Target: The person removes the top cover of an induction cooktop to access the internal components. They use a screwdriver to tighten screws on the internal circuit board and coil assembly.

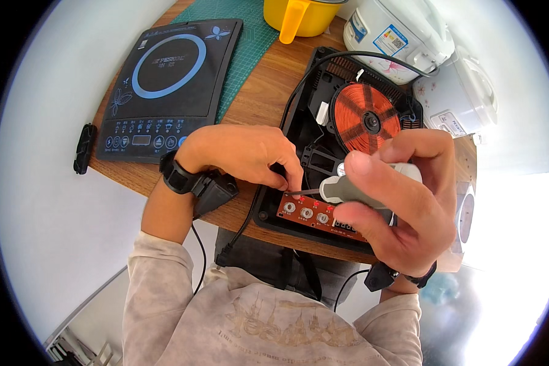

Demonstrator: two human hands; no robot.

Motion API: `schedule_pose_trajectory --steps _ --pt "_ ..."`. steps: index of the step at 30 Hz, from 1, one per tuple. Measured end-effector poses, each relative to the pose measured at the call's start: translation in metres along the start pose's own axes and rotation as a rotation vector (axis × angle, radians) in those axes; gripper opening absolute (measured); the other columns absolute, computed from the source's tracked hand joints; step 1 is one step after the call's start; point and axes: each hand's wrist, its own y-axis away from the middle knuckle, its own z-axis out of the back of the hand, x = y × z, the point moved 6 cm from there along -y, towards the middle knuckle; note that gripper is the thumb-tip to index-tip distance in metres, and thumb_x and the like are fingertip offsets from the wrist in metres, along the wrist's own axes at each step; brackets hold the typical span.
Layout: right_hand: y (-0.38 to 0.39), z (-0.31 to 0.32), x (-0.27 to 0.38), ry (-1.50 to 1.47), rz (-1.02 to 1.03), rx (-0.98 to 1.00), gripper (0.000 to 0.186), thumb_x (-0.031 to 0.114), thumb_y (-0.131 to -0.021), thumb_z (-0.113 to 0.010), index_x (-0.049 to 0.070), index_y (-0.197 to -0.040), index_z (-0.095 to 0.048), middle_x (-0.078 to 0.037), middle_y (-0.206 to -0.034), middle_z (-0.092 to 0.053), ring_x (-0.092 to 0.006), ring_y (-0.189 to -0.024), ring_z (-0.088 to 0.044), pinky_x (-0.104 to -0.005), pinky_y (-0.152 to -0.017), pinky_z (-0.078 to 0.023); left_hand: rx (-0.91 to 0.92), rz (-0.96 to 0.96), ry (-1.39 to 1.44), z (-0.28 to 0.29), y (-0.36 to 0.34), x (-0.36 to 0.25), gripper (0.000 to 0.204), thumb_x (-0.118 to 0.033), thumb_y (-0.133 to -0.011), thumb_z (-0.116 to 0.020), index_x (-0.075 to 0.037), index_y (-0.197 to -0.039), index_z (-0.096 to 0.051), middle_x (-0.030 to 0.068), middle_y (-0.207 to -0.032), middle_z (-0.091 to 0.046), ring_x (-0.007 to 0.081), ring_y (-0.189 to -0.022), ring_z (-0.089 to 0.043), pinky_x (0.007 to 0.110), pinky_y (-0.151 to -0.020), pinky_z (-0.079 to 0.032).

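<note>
An opened induction cooker base (314, 160) lies before me, black, with a copper coil (365, 117) in its far part. Along its near edge sits a reddish-brown control board (305, 213) with round buttons and a small display. In my right hand (418, 201) is a grey and white screwdriver (361, 190), held nearly level. Its thin shaft points left to the board's upper left corner. There my left hand (247, 155) has its fingers pinched together beside the tip. What they hold, if anything, is hidden.
A black glass cooktop panel (165, 79) rests at the left, partly on a green cutting mat (250, 61). Behind stand a yellow pot (314, 21) and two white rice cookers (393, 36). A black cable (248, 213) hangs over the wooden table's front edge (287, 241).
</note>
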Motion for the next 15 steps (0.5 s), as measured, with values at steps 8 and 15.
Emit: schedule_pose_trajectory --steps 8,15 --pt "-0.003 -0.008 -0.014 -0.287 -0.026 -0.069 0.080 -0.015 -0.067 -0.084 0.004 -0.136 -0.049 -0.029 -0.138 -0.057 -0.0327 -0.114 -0.069 -0.0402 -0.096 -0.059 0.008 0.002 0.036 -0.007 -0.002 0.007 0.020 -0.011 -0.087 -0.072 -0.006 -0.106 -0.073 0.0150 -0.099 -0.073 0.0365 -0.095 -0.067 0.042 -0.083 -0.053" --pt "-0.002 0.001 -0.002 -0.059 0.082 -0.040 0.071 -0.005 -0.068 -0.091 0.004 -0.129 -0.056 -0.026 -0.128 -0.056 -0.0281 -0.099 -0.069 -0.0369 -0.084 -0.062 -0.024 0.000 -0.056 -0.003 0.000 0.004 0.017 -0.012 -0.091 -0.069 -0.009 -0.105 -0.076 0.0075 -0.097 -0.076 0.0287 -0.096 -0.069 0.039 -0.085 -0.053"
